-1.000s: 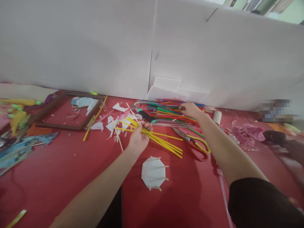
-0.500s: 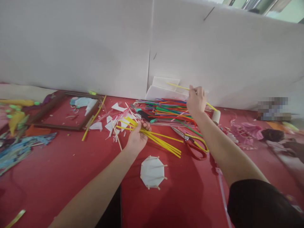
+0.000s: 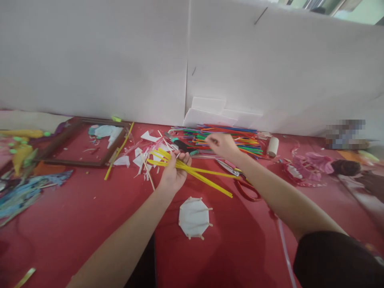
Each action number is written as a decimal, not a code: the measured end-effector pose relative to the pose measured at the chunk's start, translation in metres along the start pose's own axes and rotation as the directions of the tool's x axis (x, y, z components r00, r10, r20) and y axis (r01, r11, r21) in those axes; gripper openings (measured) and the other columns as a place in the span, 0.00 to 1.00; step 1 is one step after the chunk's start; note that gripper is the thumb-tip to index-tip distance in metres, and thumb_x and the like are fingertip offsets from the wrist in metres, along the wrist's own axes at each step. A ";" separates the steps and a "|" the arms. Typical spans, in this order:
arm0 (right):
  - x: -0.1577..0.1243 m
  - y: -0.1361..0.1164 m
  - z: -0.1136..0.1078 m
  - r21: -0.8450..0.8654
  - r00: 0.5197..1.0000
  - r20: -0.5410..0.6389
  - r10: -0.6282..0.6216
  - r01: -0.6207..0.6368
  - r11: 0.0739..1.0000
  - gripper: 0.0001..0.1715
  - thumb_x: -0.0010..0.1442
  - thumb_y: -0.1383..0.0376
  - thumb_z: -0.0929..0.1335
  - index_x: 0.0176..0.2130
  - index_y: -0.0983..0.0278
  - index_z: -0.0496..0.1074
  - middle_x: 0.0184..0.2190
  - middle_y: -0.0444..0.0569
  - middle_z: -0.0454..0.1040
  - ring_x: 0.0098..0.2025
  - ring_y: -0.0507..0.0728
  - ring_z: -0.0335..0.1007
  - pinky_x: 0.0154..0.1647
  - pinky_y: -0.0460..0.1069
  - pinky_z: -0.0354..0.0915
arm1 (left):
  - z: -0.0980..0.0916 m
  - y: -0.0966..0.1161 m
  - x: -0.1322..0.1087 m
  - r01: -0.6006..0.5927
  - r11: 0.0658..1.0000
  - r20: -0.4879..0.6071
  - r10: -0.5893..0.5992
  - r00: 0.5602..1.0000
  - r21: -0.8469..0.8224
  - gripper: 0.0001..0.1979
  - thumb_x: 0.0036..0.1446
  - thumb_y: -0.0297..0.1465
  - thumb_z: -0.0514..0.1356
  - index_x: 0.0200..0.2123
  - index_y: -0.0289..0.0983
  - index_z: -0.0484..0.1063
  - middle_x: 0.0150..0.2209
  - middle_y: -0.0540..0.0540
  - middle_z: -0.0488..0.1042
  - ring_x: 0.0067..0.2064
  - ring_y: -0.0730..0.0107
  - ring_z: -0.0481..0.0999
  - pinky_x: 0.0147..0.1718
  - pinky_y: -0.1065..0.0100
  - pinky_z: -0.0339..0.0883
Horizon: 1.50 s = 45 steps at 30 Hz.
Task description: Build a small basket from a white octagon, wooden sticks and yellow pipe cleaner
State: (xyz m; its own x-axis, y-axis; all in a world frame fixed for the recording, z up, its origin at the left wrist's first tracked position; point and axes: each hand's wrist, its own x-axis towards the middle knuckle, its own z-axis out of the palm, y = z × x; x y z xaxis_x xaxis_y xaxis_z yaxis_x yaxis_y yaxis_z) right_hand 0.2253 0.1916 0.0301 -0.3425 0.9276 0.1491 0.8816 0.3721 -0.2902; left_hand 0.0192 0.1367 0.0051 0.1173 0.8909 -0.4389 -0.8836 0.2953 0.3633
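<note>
A loose bundle of yellow pipe cleaners (image 3: 207, 182) is pinched in my left hand (image 3: 175, 172), with ends sticking out on both sides. My right hand (image 3: 222, 145) is over the heap of multicoloured pipe cleaners (image 3: 249, 148), its fingers curled closed; whether anything is in them is hidden. Below my hands lies a white octagonal piece (image 3: 194, 218) with small sticks jutting from its edge. Red-handled scissors (image 3: 247, 191) lie near my right forearm, which covers part of them. A dark-handled cutter (image 3: 180, 145) rests just behind my left hand.
White paper scraps (image 3: 138, 160) litter the red table left of my left hand. Farther left is a brown frame (image 3: 72, 162) beside a single yellow strip (image 3: 118, 152). White boards (image 3: 210, 116) lean on the grey partition (image 3: 120, 60). A pale cylinder (image 3: 273, 147) stands right of the heap.
My right hand has moved left and down to the heap, and the yellow pipe cleaner it held no longer shows in it. My left hand keeps its bundle nearly in place.
</note>
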 end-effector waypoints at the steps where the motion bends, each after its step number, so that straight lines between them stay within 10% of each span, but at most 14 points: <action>1: 0.005 0.019 -0.004 -0.035 0.996 -0.017 0.083 -0.083 0.996 0.20 0.72 0.64 0.57 0.48 0.65 0.75 0.43 0.54 0.79 0.44 0.57 0.75 0.47 0.52 0.67 | 0.000 0.000 0.000 -0.003 1.000 0.003 0.003 1.000 -0.008 0.15 0.69 0.34 0.55 0.29 0.37 0.72 0.24 0.52 0.74 0.32 0.74 0.80 0.41 0.69 0.74; 8: 0.014 0.100 -0.008 -0.193 0.949 0.089 0.303 -0.282 0.940 0.21 0.66 0.58 0.68 0.55 0.64 0.69 0.54 0.53 0.72 0.50 0.59 0.73 0.50 0.59 0.72 | -0.003 0.000 0.004 -0.005 0.999 -0.036 0.004 0.999 -0.034 0.18 0.68 0.37 0.56 0.26 0.36 0.70 0.23 0.52 0.72 0.28 0.74 0.77 0.34 0.68 0.74; 22: 0.015 0.108 0.002 -0.269 0.949 0.163 0.271 -0.221 0.937 0.21 0.67 0.58 0.68 0.55 0.64 0.69 0.54 0.53 0.71 0.51 0.59 0.72 0.50 0.59 0.72 | -0.003 -0.001 0.002 -0.032 0.999 -0.014 0.032 0.999 -0.010 0.14 0.64 0.37 0.61 0.28 0.36 0.71 0.24 0.53 0.71 0.28 0.75 0.75 0.34 0.69 0.73; 30: 0.027 0.094 0.007 -0.273 0.937 0.067 0.344 -0.314 0.909 0.20 0.67 0.58 0.68 0.55 0.63 0.69 0.54 0.53 0.71 0.51 0.59 0.72 0.50 0.58 0.72 | -0.004 -0.002 0.003 -0.032 0.999 -0.009 0.032 0.999 0.004 0.15 0.68 0.36 0.56 0.29 0.37 0.71 0.24 0.52 0.71 0.28 0.74 0.76 0.34 0.69 0.73; 38: 0.027 0.078 -0.031 -0.137 0.919 -0.301 0.255 -0.306 0.942 0.18 0.70 0.63 0.59 0.47 0.65 0.74 0.48 0.58 0.75 0.52 0.63 0.71 0.55 0.56 0.65 | -0.004 0.000 0.001 0.017 0.999 0.043 -0.018 0.999 0.028 0.18 0.64 0.29 0.61 0.22 0.36 0.62 0.15 0.61 0.51 0.15 0.83 0.57 0.30 0.73 0.69; 45: 0.010 -0.007 -0.027 -0.077 0.965 -0.253 -0.072 0.055 0.996 0.20 0.72 0.63 0.56 0.51 0.59 0.74 0.48 0.53 0.75 0.53 0.61 0.68 0.54 0.52 0.63 | -0.002 -0.004 -0.001 0.001 0.998 0.068 -0.006 0.998 0.065 0.11 0.59 0.25 0.66 0.27 0.36 0.68 0.18 0.60 0.61 0.18 0.83 0.63 0.30 0.73 0.69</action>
State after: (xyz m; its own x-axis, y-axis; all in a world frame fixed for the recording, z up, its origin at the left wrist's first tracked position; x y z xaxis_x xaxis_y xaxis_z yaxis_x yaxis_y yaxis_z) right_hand 0.2243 0.1978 0.0589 -0.3121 0.8599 0.4039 0.8840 0.4186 -0.2081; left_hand 0.0220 0.1336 0.0025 0.1533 0.9106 -0.3837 -0.8520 0.3185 0.4156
